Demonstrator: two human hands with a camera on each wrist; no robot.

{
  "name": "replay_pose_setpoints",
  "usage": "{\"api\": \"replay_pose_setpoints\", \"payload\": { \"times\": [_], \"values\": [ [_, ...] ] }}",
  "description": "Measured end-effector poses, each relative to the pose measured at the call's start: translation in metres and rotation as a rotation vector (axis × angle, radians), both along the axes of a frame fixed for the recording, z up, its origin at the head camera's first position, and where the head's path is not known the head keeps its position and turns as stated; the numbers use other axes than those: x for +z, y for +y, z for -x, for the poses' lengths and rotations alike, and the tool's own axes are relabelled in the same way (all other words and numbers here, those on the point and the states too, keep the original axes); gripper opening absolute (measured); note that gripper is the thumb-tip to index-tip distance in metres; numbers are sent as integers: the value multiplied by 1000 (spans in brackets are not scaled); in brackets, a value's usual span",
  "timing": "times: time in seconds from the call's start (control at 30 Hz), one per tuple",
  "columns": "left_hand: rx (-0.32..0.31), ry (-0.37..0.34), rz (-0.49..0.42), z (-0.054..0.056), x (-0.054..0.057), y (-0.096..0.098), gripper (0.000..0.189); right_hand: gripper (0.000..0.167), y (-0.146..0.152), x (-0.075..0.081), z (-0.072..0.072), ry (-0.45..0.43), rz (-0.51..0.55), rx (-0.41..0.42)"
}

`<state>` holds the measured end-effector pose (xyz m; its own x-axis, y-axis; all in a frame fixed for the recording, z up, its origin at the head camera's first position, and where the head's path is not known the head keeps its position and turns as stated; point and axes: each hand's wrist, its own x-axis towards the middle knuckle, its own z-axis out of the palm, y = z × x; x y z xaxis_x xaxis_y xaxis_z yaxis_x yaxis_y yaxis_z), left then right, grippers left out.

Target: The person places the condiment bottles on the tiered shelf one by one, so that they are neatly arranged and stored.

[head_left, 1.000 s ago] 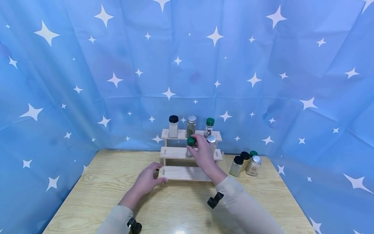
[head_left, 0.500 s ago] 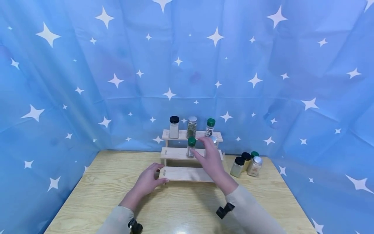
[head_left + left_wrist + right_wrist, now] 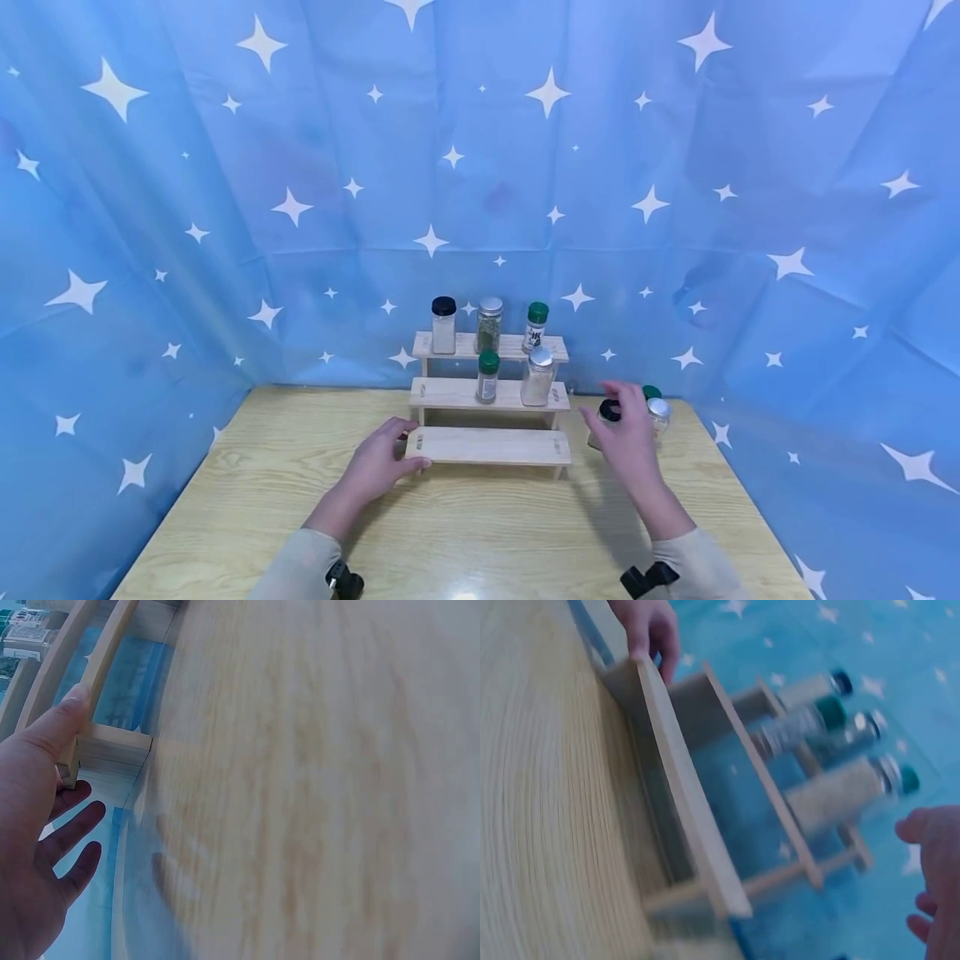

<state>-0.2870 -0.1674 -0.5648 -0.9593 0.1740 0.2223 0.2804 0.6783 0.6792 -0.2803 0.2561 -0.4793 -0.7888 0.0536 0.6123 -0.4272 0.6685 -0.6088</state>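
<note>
A three-tier wooden rack (image 3: 487, 446) stands on the table. My left hand (image 3: 371, 471) grips the left end of its lowest tier; the left wrist view shows the thumb on the front edge and a fingertip behind the end. Right of the rack, my right hand (image 3: 630, 437) hovers with thumb and fingers apart, holding nothing visible. It partly covers a black-capped jar (image 3: 609, 410) and a silver-capped jar (image 3: 660, 408); a green cap (image 3: 651, 391) shows behind. On the middle tier are a green-capped spice jar (image 3: 487, 385) and a silver-capped jar (image 3: 536, 387).
The top tier holds a black-capped jar of white contents (image 3: 443, 333), a silver-capped jar of green herbs (image 3: 489, 329) and a green-capped jar (image 3: 536, 329). A blue star-patterned curtain (image 3: 495, 208) surrounds the wooden table (image 3: 450, 533) at the back and sides.
My right hand has let go of the green-capped jar on the middle tier and moved right to the group of jars beside the rack. The left hand has stayed on the rack.
</note>
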Motion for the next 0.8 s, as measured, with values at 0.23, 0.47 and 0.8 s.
{"api": "replay_pose_setpoints", "payload": {
  "times": [0.23,0.47,0.8],
  "values": [
    [1,10,4,-1,0,0,71,55,33,-23,5,-58,11,-93],
    [2,-2,5,0,1,1,71,66,39,-46,13,-183,8,-164],
    [-2,0,20,1,-1,0,72,73,36,-73,26,-198,-15,-214]
  ]
}}
